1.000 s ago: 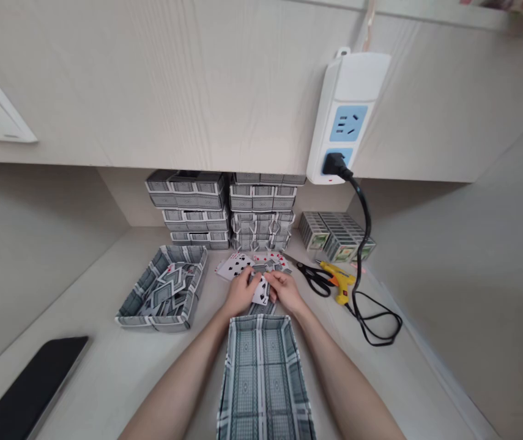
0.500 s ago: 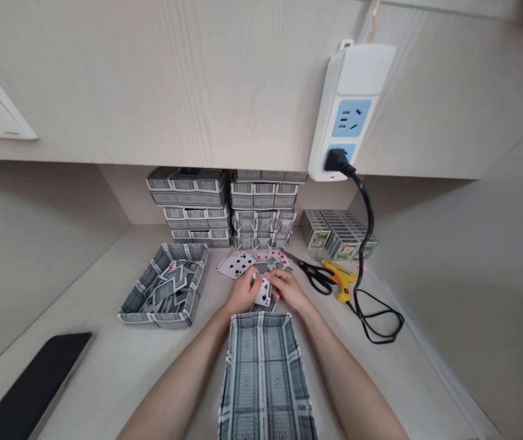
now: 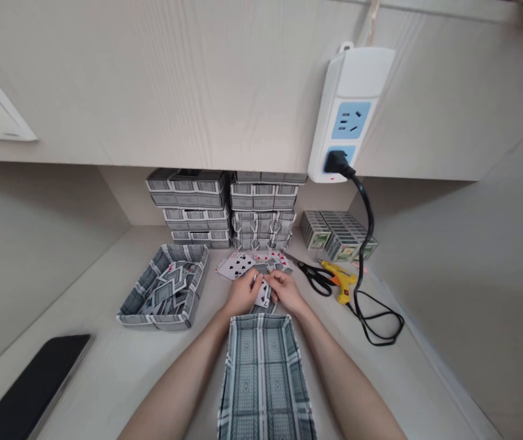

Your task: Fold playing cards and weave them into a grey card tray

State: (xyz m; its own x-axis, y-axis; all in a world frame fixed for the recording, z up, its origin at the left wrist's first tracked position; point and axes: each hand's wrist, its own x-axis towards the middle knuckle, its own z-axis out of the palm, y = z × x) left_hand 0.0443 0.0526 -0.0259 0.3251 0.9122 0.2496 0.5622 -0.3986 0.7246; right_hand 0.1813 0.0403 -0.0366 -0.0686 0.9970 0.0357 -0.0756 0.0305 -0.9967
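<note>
Both of my hands meet over the desk just beyond a long box (image 3: 263, 373) made of grey-backed playing cards. My left hand (image 3: 241, 293) and my right hand (image 3: 285, 291) are closed together on one playing card (image 3: 262, 295), its white face with black pips showing between the fingers. More loose cards (image 3: 238, 265) lie face up on the desk right behind my hands.
A second card-made tray (image 3: 128, 308) with folded cards in it sits at the left. Stacks of such trays (image 3: 224, 208) and card packs (image 3: 337, 235) stand at the back. Scissors (image 3: 315, 276), a yellow glue gun (image 3: 341, 282), its black cord (image 3: 375, 324), a power strip (image 3: 348, 110) and a dark phone (image 3: 32, 385) are around.
My hands have stayed in place, working the card slightly between the fingers. The view shifted a little.
</note>
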